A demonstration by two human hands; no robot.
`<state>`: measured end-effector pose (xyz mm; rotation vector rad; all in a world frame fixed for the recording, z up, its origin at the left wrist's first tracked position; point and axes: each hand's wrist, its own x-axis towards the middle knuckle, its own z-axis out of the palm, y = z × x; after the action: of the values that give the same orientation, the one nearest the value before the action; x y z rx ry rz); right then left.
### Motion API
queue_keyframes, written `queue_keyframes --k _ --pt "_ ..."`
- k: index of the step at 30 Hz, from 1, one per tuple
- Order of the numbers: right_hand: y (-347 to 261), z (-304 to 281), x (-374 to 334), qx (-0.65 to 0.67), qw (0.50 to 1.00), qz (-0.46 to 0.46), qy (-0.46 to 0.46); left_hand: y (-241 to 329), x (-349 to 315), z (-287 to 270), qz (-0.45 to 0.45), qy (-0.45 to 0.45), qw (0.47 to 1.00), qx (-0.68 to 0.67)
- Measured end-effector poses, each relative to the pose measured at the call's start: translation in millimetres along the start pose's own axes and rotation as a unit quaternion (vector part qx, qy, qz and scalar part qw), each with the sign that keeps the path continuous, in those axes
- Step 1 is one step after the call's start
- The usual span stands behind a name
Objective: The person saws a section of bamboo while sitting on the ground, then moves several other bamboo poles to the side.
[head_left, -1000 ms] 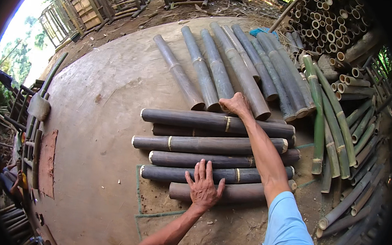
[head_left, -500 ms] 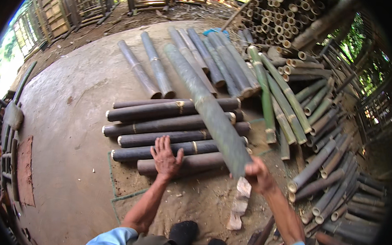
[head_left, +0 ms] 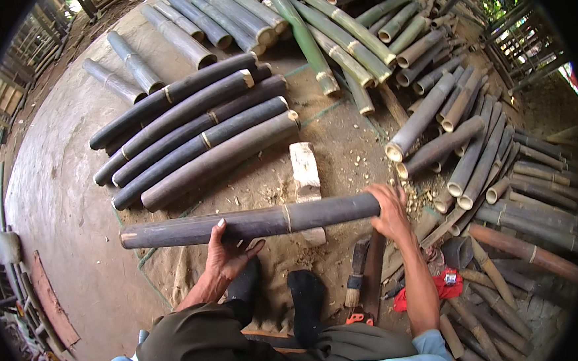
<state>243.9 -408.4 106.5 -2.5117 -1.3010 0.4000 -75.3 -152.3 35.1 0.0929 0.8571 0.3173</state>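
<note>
Across my lap side lies a dark bamboo pole [head_left: 253,223], held nearly level with its right end a little higher. My right hand [head_left: 390,210] is closed round that right end. Nearer the left end, my left hand [head_left: 226,259] grips it from below, thumb up against its near side and fingers partly hidden. Under the pole's middle, a pale notched wooden block [head_left: 305,168] lies on the ground; the pole hides part of it. Just beyond is a row of dark bamboo poles [head_left: 205,139].
More bamboo poles [head_left: 179,31] lie at the far left, green ones [head_left: 340,48] beyond. Cut pieces [head_left: 432,116] are heaped along the right. Near my feet are a wooden-handled tool [head_left: 356,274], an orange-and-black handle [head_left: 360,316] and a red cloth [head_left: 428,291].
My left hand has left the row of poles and now holds the bamboo pole. The pole has swung from pointing away to lying crosswise. The view has shifted nearer and to the right.
</note>
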Motion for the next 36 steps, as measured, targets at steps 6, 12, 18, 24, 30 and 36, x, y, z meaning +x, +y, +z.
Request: queue_keyframes --k 6,12,18,24,30,36 --pt "21.6 49.2 30.1 -0.086 0.994 0.022 0.067 -6.4 49.1 -27.9 0.007 -0.003 1.0 0.01" --pt "61.9 48.9 -39.5 0.12 0.829 0.366 0.404 -12.7 36.1 9.7 -0.12 -0.002 0.97 0.214" --pt "193.1 27.5 -125.1 -0.019 0.697 0.642 0.32 -1.6 8.5 56.2 0.279 -0.104 0.506 0.809" --pt "289.1 34.8 -177.4 0.284 0.701 0.511 0.409 28.7 67.2 45.5 0.299 -0.04 0.324 0.896" --pt "245.6 38.4 -190.8 0.171 0.703 0.495 0.481 14.8 67.2 64.9 0.316 -0.036 0.303 0.898" --pt "104.3 8.4 -172.0 0.123 0.799 0.335 0.483 32.6 57.2 59.6 0.341 -0.049 0.346 0.873"
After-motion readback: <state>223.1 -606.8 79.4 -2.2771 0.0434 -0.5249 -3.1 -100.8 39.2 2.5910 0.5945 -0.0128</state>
